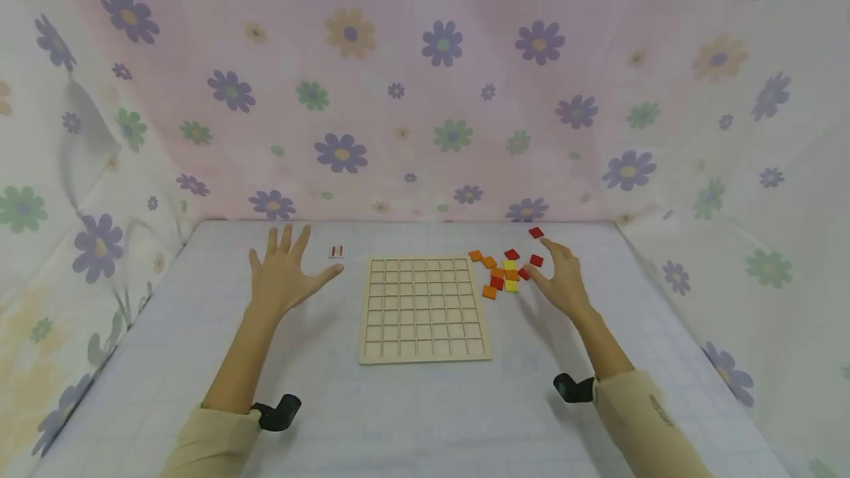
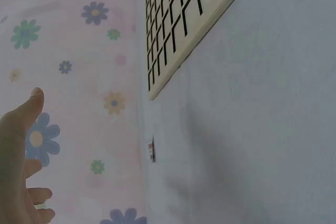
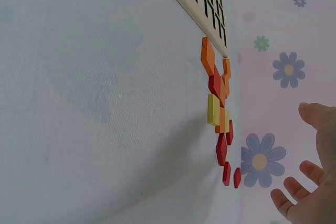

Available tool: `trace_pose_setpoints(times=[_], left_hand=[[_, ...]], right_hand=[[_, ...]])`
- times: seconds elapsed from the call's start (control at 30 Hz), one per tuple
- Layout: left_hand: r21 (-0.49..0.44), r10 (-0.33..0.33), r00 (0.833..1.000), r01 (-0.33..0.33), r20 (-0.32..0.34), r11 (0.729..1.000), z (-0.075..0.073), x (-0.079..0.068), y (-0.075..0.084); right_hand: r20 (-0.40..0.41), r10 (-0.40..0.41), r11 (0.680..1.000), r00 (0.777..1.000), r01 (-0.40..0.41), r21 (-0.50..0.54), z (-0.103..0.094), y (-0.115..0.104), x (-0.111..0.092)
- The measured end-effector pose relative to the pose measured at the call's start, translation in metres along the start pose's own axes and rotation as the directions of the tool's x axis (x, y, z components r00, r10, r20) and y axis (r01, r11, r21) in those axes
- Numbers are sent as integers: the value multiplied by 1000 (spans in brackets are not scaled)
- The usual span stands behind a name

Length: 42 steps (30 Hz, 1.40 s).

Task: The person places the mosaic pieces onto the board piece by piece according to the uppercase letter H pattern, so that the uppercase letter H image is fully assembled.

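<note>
A pale wooden board [image 1: 425, 310] with a grid of square recesses lies flat in the middle of the table. Left of it, my left hand [image 1: 282, 275] hovers with fingers spread and nothing in it; a small printed card [image 1: 337, 251] lies just beyond its thumb. On the board's right is a loose cluster of red, orange and yellow square tiles, among them a yellow tile [image 3: 213, 109] and an orange tile [image 1: 489, 292]. Over the cluster's right side hangs my right hand [image 1: 561, 279], fingers apart and holding nothing, near a red tile [image 1: 536, 260].
A white cloth covers the table [image 1: 425, 419]. Flowered curtain [image 1: 398, 109] rises behind the table and along both sides. A black wrist-camera mount [image 1: 279, 413] sticks out inward from the left cuff, and another black mount [image 1: 572, 388] from the right cuff.
</note>
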State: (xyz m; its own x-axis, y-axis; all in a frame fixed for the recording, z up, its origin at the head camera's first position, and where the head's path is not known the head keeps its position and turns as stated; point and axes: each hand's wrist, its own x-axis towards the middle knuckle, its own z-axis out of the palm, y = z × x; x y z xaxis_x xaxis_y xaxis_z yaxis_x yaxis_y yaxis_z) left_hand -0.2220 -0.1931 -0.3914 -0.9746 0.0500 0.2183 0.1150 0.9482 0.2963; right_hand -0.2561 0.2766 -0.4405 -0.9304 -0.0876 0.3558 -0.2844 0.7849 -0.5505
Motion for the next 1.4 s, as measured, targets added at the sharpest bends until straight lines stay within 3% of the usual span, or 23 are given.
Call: trace_pose_setpoints(times=[0.17,0.4,0.7,0.9,1.1,1.4], left_hand=[[-95,83,994,-76,74,993,19,0,6],[-274,185,968,-134,168,952,47,-2,11],[-344,217,945,-125,243,931,73,-1,16],[-409,208,935,-76,288,910,87,1,14],[-433,172,917,0,359,901,88,-3,12],[-449,172,903,26,394,893,93,-4,7]], right_hand=[[44,24,998,999,-26,60,11,5,6],[108,30,995,994,-40,88,25,9,4],[85,31,994,996,-39,97,28,15,7],[100,136,987,986,-144,76,26,25,15],[144,248,961,958,-262,92,29,34,26],[62,231,967,971,-236,95,36,51,34]])
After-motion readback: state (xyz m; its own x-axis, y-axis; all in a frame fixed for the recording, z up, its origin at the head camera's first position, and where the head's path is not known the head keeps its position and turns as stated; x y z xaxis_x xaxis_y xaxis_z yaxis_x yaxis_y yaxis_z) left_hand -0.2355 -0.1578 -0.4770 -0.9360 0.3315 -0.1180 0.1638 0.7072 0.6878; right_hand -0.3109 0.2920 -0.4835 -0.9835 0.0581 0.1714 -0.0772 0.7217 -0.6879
